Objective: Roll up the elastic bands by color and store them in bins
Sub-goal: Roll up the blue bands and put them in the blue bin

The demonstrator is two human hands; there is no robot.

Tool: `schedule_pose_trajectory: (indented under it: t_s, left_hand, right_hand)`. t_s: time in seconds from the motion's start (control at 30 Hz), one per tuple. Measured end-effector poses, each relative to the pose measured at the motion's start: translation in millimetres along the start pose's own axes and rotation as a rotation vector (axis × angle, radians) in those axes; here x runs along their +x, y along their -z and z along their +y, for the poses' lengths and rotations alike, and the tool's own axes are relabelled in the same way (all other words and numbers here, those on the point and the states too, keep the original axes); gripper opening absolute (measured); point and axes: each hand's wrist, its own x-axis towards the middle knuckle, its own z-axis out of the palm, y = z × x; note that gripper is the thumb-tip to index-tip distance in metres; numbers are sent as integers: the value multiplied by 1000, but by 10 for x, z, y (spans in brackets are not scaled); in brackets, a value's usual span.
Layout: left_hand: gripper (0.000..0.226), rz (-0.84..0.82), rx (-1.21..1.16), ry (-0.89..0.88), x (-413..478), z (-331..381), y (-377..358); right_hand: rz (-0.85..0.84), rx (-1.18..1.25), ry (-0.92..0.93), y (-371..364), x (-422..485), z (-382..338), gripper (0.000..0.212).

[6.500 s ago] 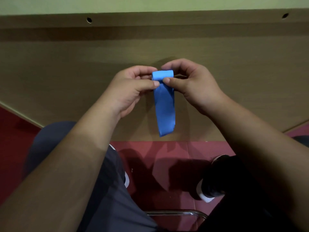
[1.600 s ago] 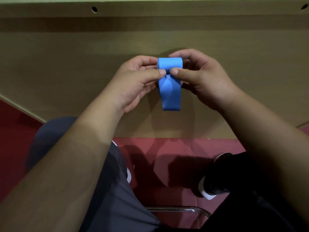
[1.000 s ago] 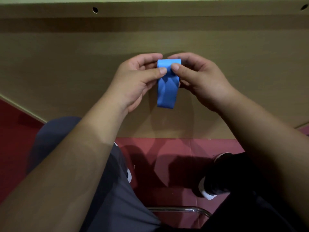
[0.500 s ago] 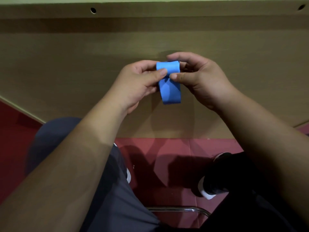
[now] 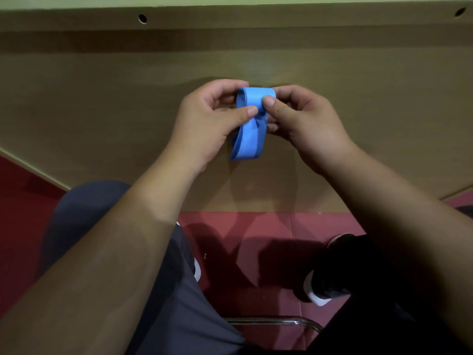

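- Blue elastic band [image 5: 249,142] is held in the air over the wooden tabletop [image 5: 102,111], between the two hands. Its upper end is wound into a small roll and a short looped tail hangs below.
- On the roll's left, the left hand [image 5: 204,124] curls round it, thumb pressed on the band's front. The right hand [image 5: 307,124] pinches the right side, thumb on the roll's face.
- Rolling looks well along, with only the tail left to take in.
- Turn the roll with the fingers behind it while the thumbs pin the last wrap, so it cannot spring loose.
- The tail looks twisted just below the thumbs. Flattening it first should give even edges.
- No bin is in view, so grip the finished roll firmly until one is reached.
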Motion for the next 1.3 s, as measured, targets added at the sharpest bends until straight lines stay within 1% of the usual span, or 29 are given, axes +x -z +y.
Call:
schedule_pose_trajectory:
  t_s: [0.1,0.17,0.37,0.5,0.57,0.7,0.83,0.97,1.03,1.1,1.2,1.3]
  left_hand:
    - [33,-22,-83,28,-10,-16,-18]
    - [26,-31,-157,71,-22,-5,-37]
    - [22,-20,-300,191,-30,1,-46]
    - [21,-20,-419,225,-42,-5,-49]
    - [22,-31,-448,227,-57,1,-51]
    - [23,-12,-384,205,-80,8,-66]
    - [23,34,-335,195,-90,17,-93]
    - [21,30,-303,180,-80,2,-100]
    - [22,27,-286,174,-78,4,-105]
    - [22,31,-264,173,-71,6,-104]
    - [21,38,-231,175,-65,-8,-100]
    - [18,51,-136,152,-63,-31,-103]
  right_hand:
    - [-18,68,-46,-10,-36,12,27]
    - [-52,63,-85,-1,-51,7,30]
    - [-81,4,-119,-16,-93,-6,29]
    - [-62,1,-128,22,-87,-21,26]
    - [-60,-18,-151,35,-78,-35,32]
    - [-89,-72,-204,4,-82,-61,38]
    - [-115,-66,-229,0,-80,-128,48]
    - [-83,0,-196,-18,-93,-171,29]
    - [-53,26,-183,-20,-88,-169,23]
    - [-31,30,-176,-18,-73,-152,24]
    - [-41,9,-177,-5,-44,-123,30]
    - [-49,14,-204,17,-26,-122,33]
